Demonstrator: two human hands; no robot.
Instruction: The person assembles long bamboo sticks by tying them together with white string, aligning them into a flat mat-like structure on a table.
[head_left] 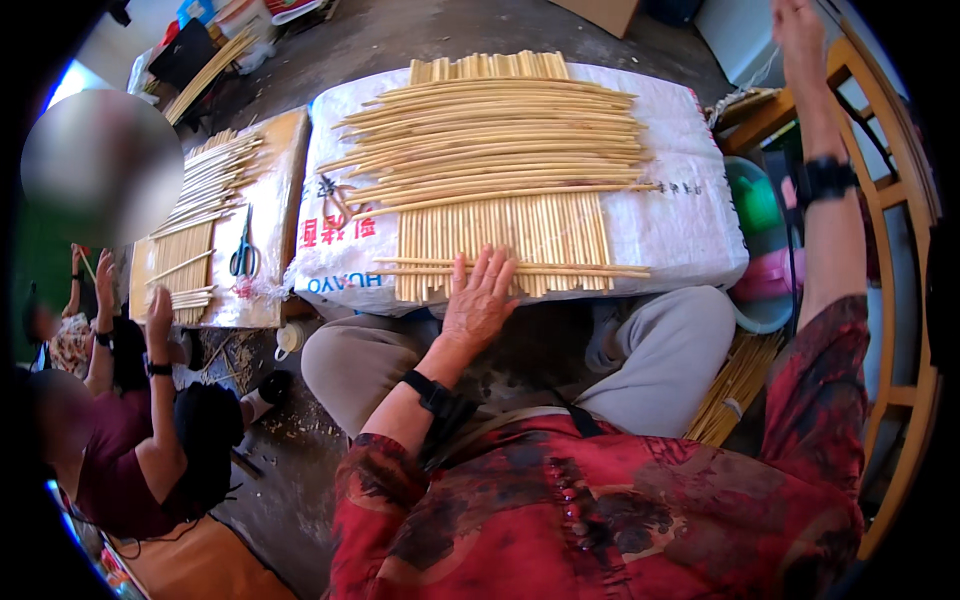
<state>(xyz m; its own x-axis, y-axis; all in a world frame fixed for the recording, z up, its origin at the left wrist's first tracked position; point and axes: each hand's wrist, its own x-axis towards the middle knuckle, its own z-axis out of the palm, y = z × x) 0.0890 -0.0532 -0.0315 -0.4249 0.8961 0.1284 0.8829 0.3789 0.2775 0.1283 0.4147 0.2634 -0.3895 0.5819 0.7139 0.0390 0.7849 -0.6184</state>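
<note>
Crosswise sticks (590, 269) under left hand (478, 305)

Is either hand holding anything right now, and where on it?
The left hand grips nothing; it lies flat across the crosswise sticks, left of their middle. Whether the right hand holds anything cannot be told.

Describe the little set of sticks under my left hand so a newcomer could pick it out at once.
Find the white sheet spread before the seated wearer, with a mat of upright-running pale sticks on it. Near the mat's closest edge, the left hand lies over a few crosswise sticks. Unlike the broad crosswise pile farther off, this set is just a narrow strip.
</note>
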